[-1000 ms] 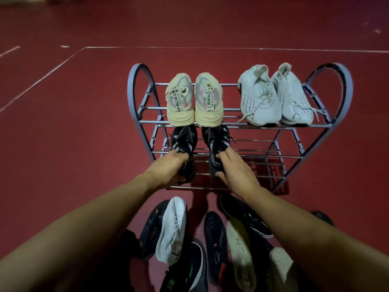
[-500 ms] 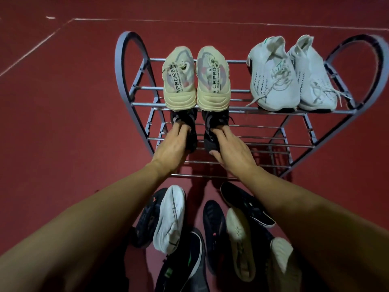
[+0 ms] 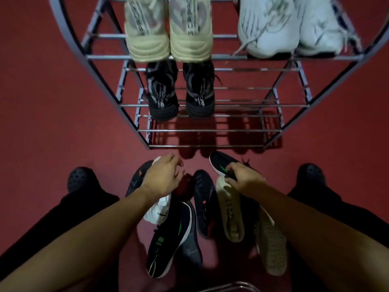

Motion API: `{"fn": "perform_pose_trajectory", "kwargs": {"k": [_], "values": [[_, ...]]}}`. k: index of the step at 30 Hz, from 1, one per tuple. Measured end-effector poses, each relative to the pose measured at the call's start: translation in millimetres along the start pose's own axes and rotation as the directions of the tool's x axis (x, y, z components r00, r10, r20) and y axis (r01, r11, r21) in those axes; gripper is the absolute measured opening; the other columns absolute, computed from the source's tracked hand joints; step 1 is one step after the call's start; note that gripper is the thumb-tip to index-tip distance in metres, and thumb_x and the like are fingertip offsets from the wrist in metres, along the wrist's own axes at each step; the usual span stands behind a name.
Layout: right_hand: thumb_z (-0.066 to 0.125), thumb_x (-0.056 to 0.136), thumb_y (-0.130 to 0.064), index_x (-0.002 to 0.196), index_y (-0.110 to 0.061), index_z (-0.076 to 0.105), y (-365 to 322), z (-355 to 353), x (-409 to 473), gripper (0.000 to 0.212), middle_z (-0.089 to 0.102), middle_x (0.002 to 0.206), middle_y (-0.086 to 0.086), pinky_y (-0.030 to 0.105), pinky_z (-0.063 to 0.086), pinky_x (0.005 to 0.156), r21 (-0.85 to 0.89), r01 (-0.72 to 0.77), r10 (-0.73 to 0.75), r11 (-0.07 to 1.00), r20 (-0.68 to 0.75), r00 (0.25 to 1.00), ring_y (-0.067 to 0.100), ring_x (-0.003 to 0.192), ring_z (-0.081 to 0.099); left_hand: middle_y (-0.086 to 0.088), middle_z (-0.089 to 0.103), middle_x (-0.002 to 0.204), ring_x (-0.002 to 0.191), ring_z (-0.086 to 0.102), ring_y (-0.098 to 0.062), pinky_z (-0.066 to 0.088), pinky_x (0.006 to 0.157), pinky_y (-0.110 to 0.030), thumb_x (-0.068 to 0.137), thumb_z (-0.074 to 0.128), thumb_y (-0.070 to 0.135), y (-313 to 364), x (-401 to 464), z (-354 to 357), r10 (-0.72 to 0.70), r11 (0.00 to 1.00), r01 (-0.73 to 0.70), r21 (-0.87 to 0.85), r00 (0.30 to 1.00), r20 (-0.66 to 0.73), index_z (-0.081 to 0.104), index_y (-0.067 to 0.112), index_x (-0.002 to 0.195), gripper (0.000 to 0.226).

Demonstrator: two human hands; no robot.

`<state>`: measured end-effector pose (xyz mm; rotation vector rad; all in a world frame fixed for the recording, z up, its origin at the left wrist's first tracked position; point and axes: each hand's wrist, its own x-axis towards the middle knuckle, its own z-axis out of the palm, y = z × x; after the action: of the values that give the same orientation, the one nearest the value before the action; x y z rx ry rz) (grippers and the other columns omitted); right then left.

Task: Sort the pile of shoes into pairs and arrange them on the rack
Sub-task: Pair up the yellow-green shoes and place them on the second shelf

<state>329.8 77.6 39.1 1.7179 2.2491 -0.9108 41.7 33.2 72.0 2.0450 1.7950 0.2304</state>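
A metal rack (image 3: 210, 130) stands ahead on the red floor. Its top shelf carries a cream pair (image 3: 168, 39) and a white pair (image 3: 290, 34). A black pair (image 3: 181, 91) sits on the middle shelf, free of my hands. Below the rack lies the pile of loose shoes. My right hand (image 3: 244, 180) grips a black shoe with a green mark (image 3: 221, 165) at the pile's far right. My left hand (image 3: 163, 179) hovers with relaxed fingers over a white shoe (image 3: 160, 209) and holds nothing. A second black shoe with a green mark (image 3: 170, 241) lies nearer me.
More shoes lie in the pile: a dark one (image 3: 203, 203), a cream one sole up (image 3: 230, 216) and another pale sole (image 3: 271, 243). My own feet in black clogs (image 3: 81, 180) flank the pile. A metal bar (image 3: 231, 286) shows at the bottom edge.
Both hands let go of the black pair on the middle shelf and drew back to the pile. The right hand took hold of a black green-marked shoe. The view tilted down.
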Motion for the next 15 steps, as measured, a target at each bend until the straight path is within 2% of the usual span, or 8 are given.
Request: {"fn": "perform_pose_trajectory", "kwargs": {"k": [3, 5, 7, 10, 13, 15], "values": [[0.056, 0.094, -0.032, 0.116, -0.021, 0.056, 15, 35, 15, 0.024, 0.054, 0.106, -0.004, 0.034, 0.043, 0.082, 0.108, -0.031, 0.024, 0.994, 0.066, 0.998, 0.020, 0.097, 0.054, -0.001, 0.058, 0.118, 0.107, 0.058, -0.024, 0.051, 0.084, -0.040, 0.098, 0.055, 0.031, -9, 1, 33, -0.057, 0.997, 0.063, -0.048, 0.991, 0.118, 0.062, 0.017, 0.118, 0.025], [0.052, 0.097, -0.022, 0.114, -0.010, 0.061, 24, 55, 30, 0.022, 0.059, 0.113, 0.006, 0.038, 0.046, 0.091, 0.060, 0.024, -0.031, 0.998, 0.118, 0.993, 0.024, 0.103, 0.057, 0.000, 0.056, 0.118, 0.103, 0.059, -0.022, 0.051, 0.081, -0.037, 0.099, 0.055, 0.032, -18, 5, 49, -0.083, 0.992, 0.096, -0.076, 0.983, 0.166, 0.061, 0.017, 0.118, 0.024], [0.049, 0.099, -0.018, 0.119, -0.003, 0.062, 34, 73, 45, 0.029, 0.057, 0.127, 0.015, 0.042, 0.043, 0.100, 0.026, 0.072, -0.076, 0.997, 0.193, 0.978, 0.030, 0.116, 0.056, 0.002, 0.055, 0.116, 0.099, 0.059, -0.020, 0.052, 0.080, -0.036, 0.099, 0.054, 0.032, -29, 9, 63, -0.109, 0.986, 0.131, -0.104, 0.975, 0.196, 0.061, 0.019, 0.115, 0.022], [0.047, 0.101, -0.026, 0.140, -0.009, 0.050, 47, 93, 63, 0.042, 0.038, 0.152, 0.013, 0.040, 0.036, 0.109, -0.042, 0.046, -0.034, 0.998, 0.242, 0.970, 0.031, 0.134, 0.043, 0.004, 0.054, 0.114, 0.095, 0.060, -0.016, 0.053, 0.081, -0.036, 0.099, 0.055, 0.034, -46, 13, 78, -0.169, 0.968, 0.205, -0.143, 0.958, 0.233, 0.061, 0.021, 0.113, 0.020], [0.043, 0.100, -0.035, 0.142, -0.015, 0.047, 51, 108, 76, 0.046, 0.035, 0.152, 0.010, 0.043, 0.036, 0.107, -0.219, 0.009, 0.041, 0.976, 0.223, 0.974, 0.034, 0.134, 0.036, 0.003, 0.056, 0.111, 0.084, 0.064, -0.016, 0.052, 0.079, -0.034, 0.099, 0.055, 0.033, -63, 13, 90, -0.278, 0.924, 0.332, -0.189, 0.923, 0.265, 0.063, 0.022, 0.107, 0.015], [0.042, 0.099, -0.038, 0.137, -0.017, 0.051, 49, 110, 80, 0.044, 0.039, 0.147, 0.010, 0.043, 0.035, 0.105, -0.287, -0.020, 0.073, 0.958, 0.177, 0.982, 0.035, 0.132, 0.035, -0.002, 0.059, 0.111, 0.085, 0.067, -0.020, 0.056, 0.084, -0.039, 0.098, 0.056, 0.030, -72, 11, 96, -0.354, 0.876, 0.423, -0.231, 0.891, 0.285, 0.063, 0.022, 0.102, 0.011]]}}
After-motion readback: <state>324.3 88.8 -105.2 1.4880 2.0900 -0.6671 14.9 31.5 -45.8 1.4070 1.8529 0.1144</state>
